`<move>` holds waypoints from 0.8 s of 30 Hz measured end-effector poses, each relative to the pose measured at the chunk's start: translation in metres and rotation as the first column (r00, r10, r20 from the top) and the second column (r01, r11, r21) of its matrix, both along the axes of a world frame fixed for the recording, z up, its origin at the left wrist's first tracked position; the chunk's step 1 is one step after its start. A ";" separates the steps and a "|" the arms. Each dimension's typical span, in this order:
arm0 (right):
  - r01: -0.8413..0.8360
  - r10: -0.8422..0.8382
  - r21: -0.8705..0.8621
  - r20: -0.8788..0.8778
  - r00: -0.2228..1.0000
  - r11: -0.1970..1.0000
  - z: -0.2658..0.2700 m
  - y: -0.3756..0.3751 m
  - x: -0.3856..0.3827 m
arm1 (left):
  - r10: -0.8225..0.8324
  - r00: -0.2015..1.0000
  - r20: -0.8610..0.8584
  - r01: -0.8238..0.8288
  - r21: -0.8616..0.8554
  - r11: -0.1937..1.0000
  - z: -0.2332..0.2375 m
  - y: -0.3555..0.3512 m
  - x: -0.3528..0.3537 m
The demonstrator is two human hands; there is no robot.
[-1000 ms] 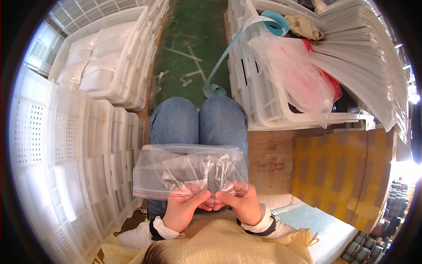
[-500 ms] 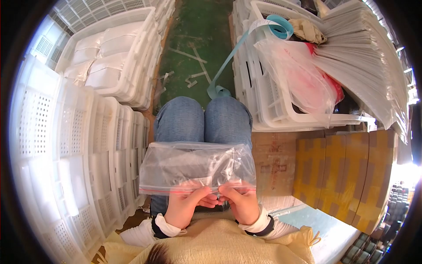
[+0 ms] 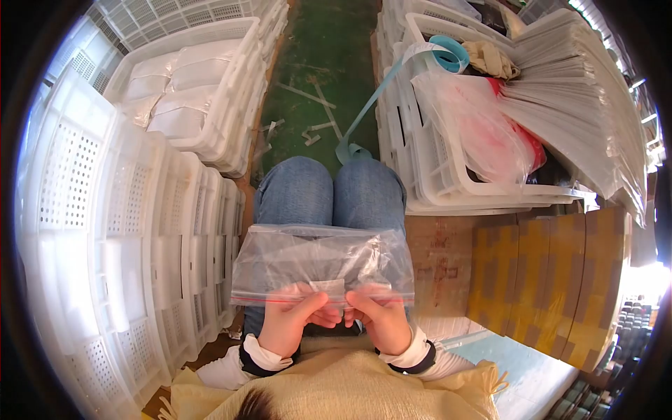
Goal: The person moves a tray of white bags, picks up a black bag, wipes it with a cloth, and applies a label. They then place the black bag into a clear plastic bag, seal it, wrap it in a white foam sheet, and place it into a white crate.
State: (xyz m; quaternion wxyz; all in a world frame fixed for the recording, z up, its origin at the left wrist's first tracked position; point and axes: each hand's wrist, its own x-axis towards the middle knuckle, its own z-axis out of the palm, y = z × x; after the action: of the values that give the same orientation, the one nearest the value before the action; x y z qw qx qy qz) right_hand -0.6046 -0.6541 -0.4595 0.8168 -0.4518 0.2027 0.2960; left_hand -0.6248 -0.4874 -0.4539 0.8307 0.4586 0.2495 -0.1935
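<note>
A clear zip-lock bag (image 3: pixel 308 255) with a red seal line lies across my lap, over the blue jeans (image 3: pixel 294 192). My left hand (image 3: pixel 290 318) pinches its near edge left of the middle, thumb on top and fingers underneath. Close beside it, my right hand (image 3: pixel 381 318) grips the same edge with thumb and fingers. The two thumbs rest a short gap apart along the red seal. Through the plastic, fingers of both hands show faintly, and a pale rectangular patch appears near the seal between them.
Stacked white crates (image 3: pixel 133 189) wall the left side; one crate (image 3: pixel 241 42) holds white wrapped bundles (image 3: pixel 182 112). At right, another crate (image 3: pixel 448 164) carries plastic bags, a blue tape roll (image 3: pixel 448 54) and a sheaf of white sheets (image 3: pixel 581 105). Taped cartons (image 3: pixel 539 280) stand below it.
Both hands stay on the bag's sealed edge, the left one slightly nearer the body. The pale patch near the seal now shows more plainly. The whole view has shifted slightly.
</note>
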 end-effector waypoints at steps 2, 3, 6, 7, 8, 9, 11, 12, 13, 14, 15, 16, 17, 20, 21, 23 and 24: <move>-0.036 0.036 -0.009 0.046 0.998 0.999 -0.004 0.000 0.001 | -0.005 1.000 -0.003 0.005 0.001 1.000 -0.001 -0.001 0.000; -0.082 0.085 -0.032 0.092 0.992 0.996 -0.005 -0.001 0.003 | -0.009 1.000 -0.005 0.009 0.002 1.000 -0.001 -0.001 0.000; -0.124 0.128 -0.047 0.100 0.987 0.991 0.000 0.006 0.006 | -0.075 0.997 0.002 0.075 -0.004 0.997 0.003 0.001 0.004; -0.124 0.127 -0.042 0.080 0.989 0.991 0.002 0.008 0.006 | -0.066 0.998 -0.014 0.066 -0.020 0.998 0.004 0.001 0.004; -0.095 0.096 -0.024 0.062 0.993 0.995 0.001 0.008 0.006 | -0.056 0.998 -0.032 0.054 -0.036 0.998 0.004 0.002 0.004; -0.066 0.066 -0.006 0.045 0.997 0.998 0.000 0.007 0.007 | -0.045 0.998 -0.049 0.043 -0.050 0.998 0.005 0.004 0.005; -0.001 0.003 -0.049 0.043 0.999 0.999 -0.001 0.002 0.008 | 0.034 0.989 -0.143 -0.042 -0.053 0.998 0.013 0.010 0.004; 0.037 -0.030 -0.109 0.060 0.998 0.993 0.000 -0.003 0.008 | 0.070 0.980 -0.188 -0.082 -0.053 0.995 0.016 0.014 0.004; 0.077 -0.064 -0.169 0.080 0.995 0.983 0.000 -0.008 0.008 | 0.074 0.983 -0.167 -0.073 0.011 0.997 0.016 0.019 0.003; 0.062 -0.047 -0.191 0.082 0.996 0.980 0.001 -0.013 0.008 | 0.076 0.986 -0.146 -0.066 0.074 0.995 0.015 0.027 0.000; 0.047 -0.030 -0.213 0.084 0.996 0.976 0.001 -0.019 0.007 | 0.077 0.989 -0.125 -0.060 0.137 0.989 0.014 0.033 -0.001; 0.034 -0.014 -0.234 0.086 0.996 0.972 0.001 -0.023 0.007 | 0.100 0.988 -0.117 -0.077 0.192 0.978 0.014 0.038 -0.002; 0.021 0.001 -0.253 0.087 0.996 0.967 0.002 -0.026 0.007 | 0.116 0.988 -0.098 -0.094 0.205 0.974 0.012 0.043 -0.004; 0.027 -0.028 -0.195 -0.005 1.000 0.980 0.013 -0.027 0.012 | 0.165 0.986 -0.039 -0.150 0.242 0.959 0.006 0.058 -0.011; 0.020 -0.016 -0.215 0.023 1.000 0.977 0.012 -0.031 0.013 | 0.164 0.986 -0.033 -0.152 0.223 0.963 0.004 0.063 -0.013; 0.012 0.008 -0.253 0.078 0.997 0.967 0.006 -0.046 0.010 | 0.161 0.987 -0.021 -0.154 0.184 0.971 -0.002 0.074 -0.019; 0.000 0.028 -0.271 0.097 0.995 0.963 0.002 -0.049 0.009 | 0.148 0.989 -0.021 -0.141 0.195 0.971 -0.005 0.075 -0.020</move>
State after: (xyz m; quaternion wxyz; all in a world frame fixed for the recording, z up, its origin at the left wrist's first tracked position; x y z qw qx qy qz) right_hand -0.5955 -0.7036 -0.4577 0.7545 -0.5747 0.1969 0.2484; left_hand -0.6446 -0.4125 -0.4585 0.7896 0.5142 0.3144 -0.1154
